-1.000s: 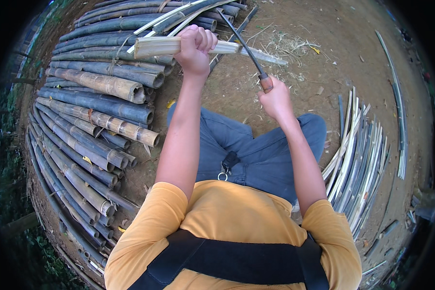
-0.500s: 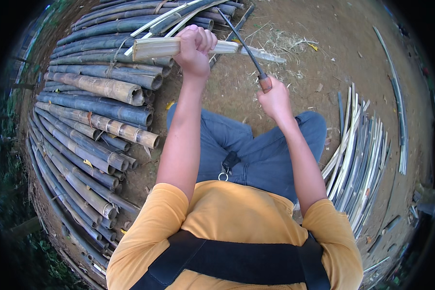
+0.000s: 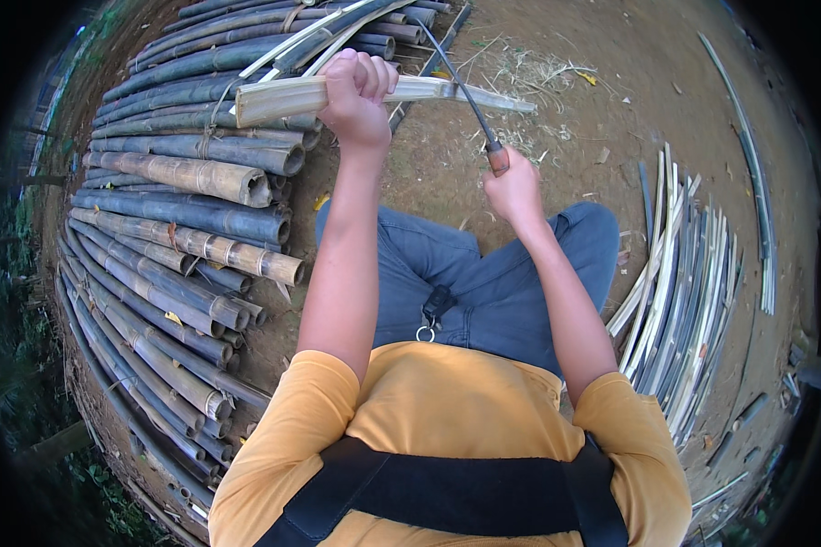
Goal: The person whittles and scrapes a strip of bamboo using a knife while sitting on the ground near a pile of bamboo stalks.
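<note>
My left hand is closed in a fist round a pale split bamboo slat, held out in front of me. The slat runs from the left of that fist to a thinner end at the right. In my right hand is the reddish-brown handle of a long, dark knife. Its narrow blade slants up and to the left, crossing the slat to the right of my left fist. How deep the edge sits in the bamboo I cannot tell.
Whole bamboo poles are stacked at the left, cut ends toward me. Thin split strips lie bundled by my right knee. Pale shavings are scattered on the dirt ahead, and a long strip lies at the far right.
My left hand and the slat have shifted slightly to the left. The knife still crosses the slat at nearly the same place, and both hands keep their hold.
</note>
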